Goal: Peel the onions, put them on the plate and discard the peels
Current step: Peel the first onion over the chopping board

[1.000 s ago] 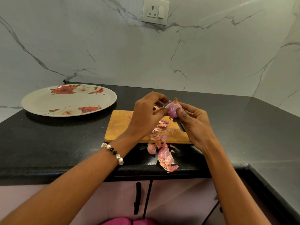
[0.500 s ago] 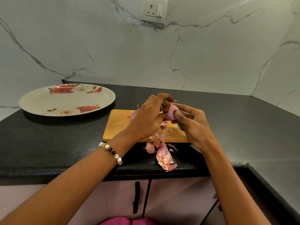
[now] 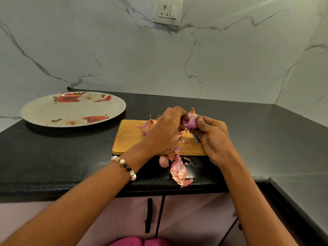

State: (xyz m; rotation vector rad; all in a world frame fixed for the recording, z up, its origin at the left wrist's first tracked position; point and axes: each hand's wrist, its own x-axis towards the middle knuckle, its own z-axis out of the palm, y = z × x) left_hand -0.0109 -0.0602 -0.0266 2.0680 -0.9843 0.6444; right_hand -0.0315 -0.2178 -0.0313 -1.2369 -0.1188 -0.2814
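Note:
My right hand (image 3: 211,137) grips a small pink onion (image 3: 192,118) above the wooden cutting board (image 3: 127,139), stem tip up. My left hand (image 3: 165,130) reaches over from the left and its fingertips pinch at the onion's left side. A second onion (image 3: 148,125) with its skin on lies on the board, partly hidden behind my left hand. Pink peels (image 3: 178,170) lie scattered over the board's front edge and the black counter (image 3: 62,157). The flowered plate (image 3: 71,108) sits at the far left with nothing on it.
A dark knife handle (image 3: 197,139) shows on the board under my right hand. The counter ends in a front edge just past the peels, with cabinet doors (image 3: 186,219) below. A marble wall with a socket (image 3: 167,12) stands behind.
The onion went lower between both hands, then came back up with its tip showing. My left hand shifted right, uncovering the second onion on the board.

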